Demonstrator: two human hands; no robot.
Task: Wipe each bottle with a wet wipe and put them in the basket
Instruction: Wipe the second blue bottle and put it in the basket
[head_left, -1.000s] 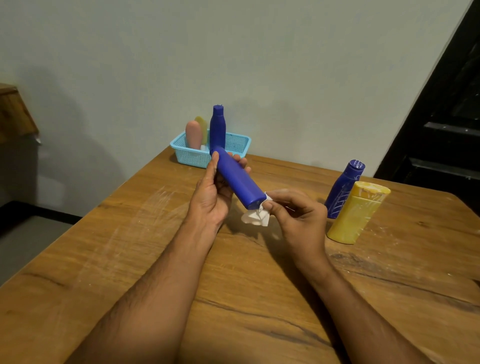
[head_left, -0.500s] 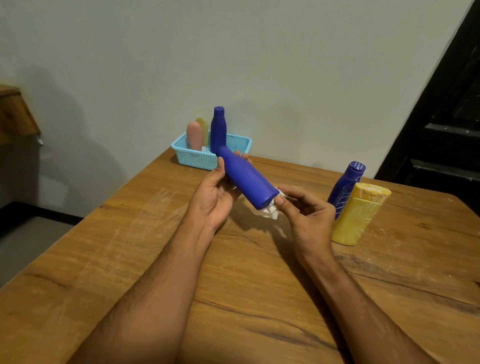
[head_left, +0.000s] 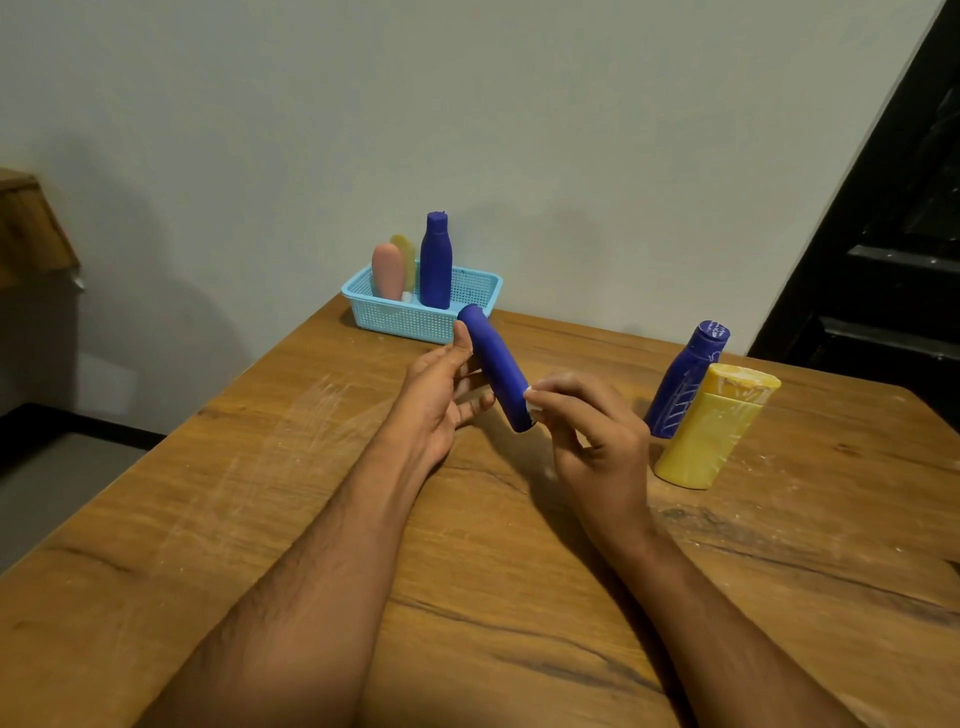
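Fingers (head_left: 470, 382) of the left hand (head_left: 436, 395) are lying nearly straight and relaxed beside the blue bottle (head_left: 496, 366), the thumb resting along its upper side; whether they are bearing its weight I cannot tell. Across from them, the right hand (head_left: 597, 431) is pinching a white wipe (head_left: 534, 404) against the bottle's near end, fingertips curled round it. Most of the wipe is being hidden inside that hand, so only a small edge is showing.

That bottle is hanging tilted above the middle of the wooden counter (head_left: 311, 519), its far end pointing toward 11 o'clock, its near end toward 5 o'clock.

At 12 o'clock, by the far edge against the wall, a light blue basket (head_left: 400, 322) is sitting with three bottles standing upright in it: a pink one (head_left: 388, 270), a pale yellow one (head_left: 408, 254) just behind it, and a dark blue one (head_left: 435, 260) to their right.

Out at 2 o'clock, well apart from the basket, two more are waiting on the counter: a blue bottle with white markings (head_left: 683, 387), leaning, and a yellow bottle (head_left: 711, 431) just in front of it, seemingly touching it. Pale scuffs are showing on the wood at 9 o'clock.
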